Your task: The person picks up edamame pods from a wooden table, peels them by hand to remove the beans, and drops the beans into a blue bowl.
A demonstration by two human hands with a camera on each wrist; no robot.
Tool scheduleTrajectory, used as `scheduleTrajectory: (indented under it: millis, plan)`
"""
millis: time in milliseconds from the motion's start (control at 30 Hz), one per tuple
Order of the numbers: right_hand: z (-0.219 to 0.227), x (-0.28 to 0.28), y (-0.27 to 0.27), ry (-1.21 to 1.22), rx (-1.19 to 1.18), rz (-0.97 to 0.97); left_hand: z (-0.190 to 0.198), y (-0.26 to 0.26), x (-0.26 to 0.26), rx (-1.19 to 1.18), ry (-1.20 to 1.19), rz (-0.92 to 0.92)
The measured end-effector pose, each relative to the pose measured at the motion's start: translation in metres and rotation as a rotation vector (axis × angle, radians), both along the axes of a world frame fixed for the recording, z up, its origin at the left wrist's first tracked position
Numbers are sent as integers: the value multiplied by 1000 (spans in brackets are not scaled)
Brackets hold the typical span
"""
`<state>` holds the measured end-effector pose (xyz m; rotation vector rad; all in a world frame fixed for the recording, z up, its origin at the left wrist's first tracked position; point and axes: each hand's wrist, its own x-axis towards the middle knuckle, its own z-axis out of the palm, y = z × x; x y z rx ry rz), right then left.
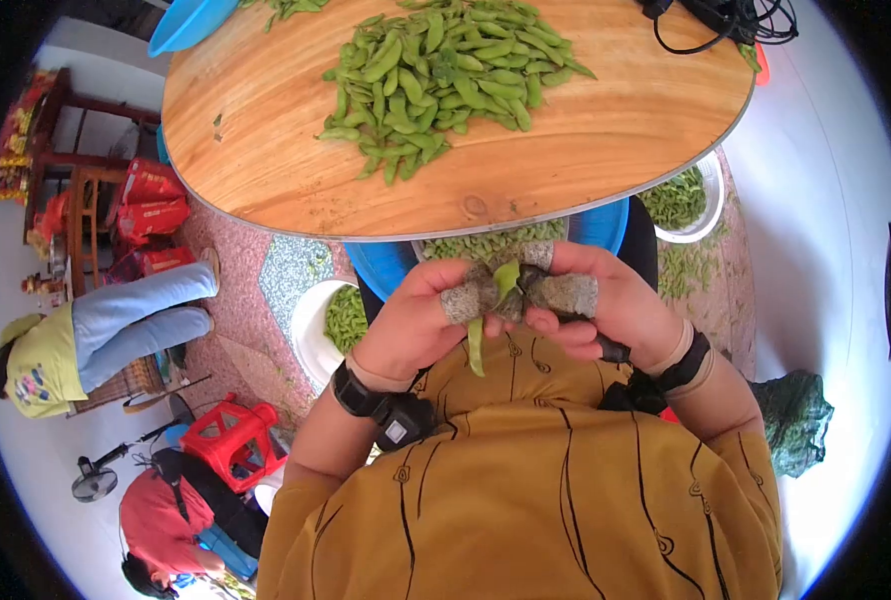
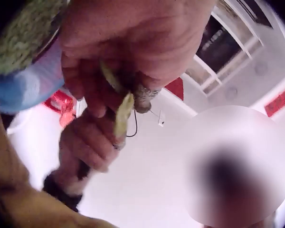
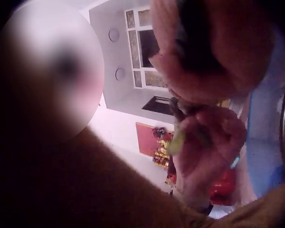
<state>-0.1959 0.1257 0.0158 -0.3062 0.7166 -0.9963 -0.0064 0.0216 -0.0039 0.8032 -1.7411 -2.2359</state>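
In the head view, my left hand (image 1: 416,310) and right hand (image 1: 631,305) meet above a blue basin (image 1: 381,268). Grey wrappings cover several fingertips. My left hand pinches a green soybean pod (image 1: 507,280), and a second pod (image 1: 477,347) hangs below its fingers. Pods (image 2: 123,114) also show between the hands in the left wrist view. My right hand's wrapped thumb and finger are right at the upper pod. Its other fingers curl round a dark handle (image 1: 614,349), whose working end is hidden. Shelled beans (image 1: 486,243) lie in the basin.
A wooden table (image 1: 296,180) in front bears a heap of pods (image 1: 446,80) and black cables (image 1: 731,20). White tubs (image 1: 311,335) of beans or pods stand on the floor at both sides. Two people are at the left, near a red stool (image 1: 231,440).
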Motion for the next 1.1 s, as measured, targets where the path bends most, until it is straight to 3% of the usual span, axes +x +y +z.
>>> scheduleTrajectory:
  millis: [133, 200, 233, 300, 433, 500, 533, 600, 633, 667, 733, 767, 800, 833, 900, 1033, 1100]
  plan:
    - [-4, -2, -2, 280, -35, 2, -7, -4, -7, 15, 30, 12]
    - [-11, 3, 0, 420, -50, 28, -8, -12, -3, -1011, -104, -209]
    - [-8, 3, -1, 416, -51, 27, -6, -11, -4, -1012, -108, -212]
    - [-1, 3, -4, 510, 4, 34, -1, -7, -9, -1464, -90, -145]
    - [-5, 4, -3, 545, -36, 24, -1, 1, -8, -1410, -120, -100]
    - [-4, 5, -2, 598, -50, 31, -5, 5, -4, -712, -132, -37]
    - [-5, 5, 0, 596, -47, 30, -9, 4, -2, -709, -133, -39]
    - [-11, 3, 3, 501, -144, 36, -13, 0, 3, 231, -36, -29]
    - [-12, 3, 3, 500, -143, 36, -12, -1, 4, 287, -48, -41]
    - [-14, 2, 4, 570, -104, 29, -12, -1, 4, 289, -50, -44]
    - [-23, 5, 5, 642, -65, 22, -14, 0, 4, -129, -168, -119]
    - [-35, 8, 4, 981, -338, -123, -15, 0, 4, -133, -167, -121]
    - [-39, 11, 2, 1311, -618, -275, -16, 0, 3, -296, -147, -157]
    - [-38, 11, 0, 1312, -617, -277, -16, 1, 3, -458, -125, -192]
    - [-33, 9, -5, 1505, -664, -72, -14, 2, 2, -496, -140, -231]
    - [-43, 15, -6, 1596, -720, -18, -12, 5, 1, -623, -187, -303]
    - [-46, 20, -6, 1658, -712, 4, -13, 8, 1, -561, -248, -281]
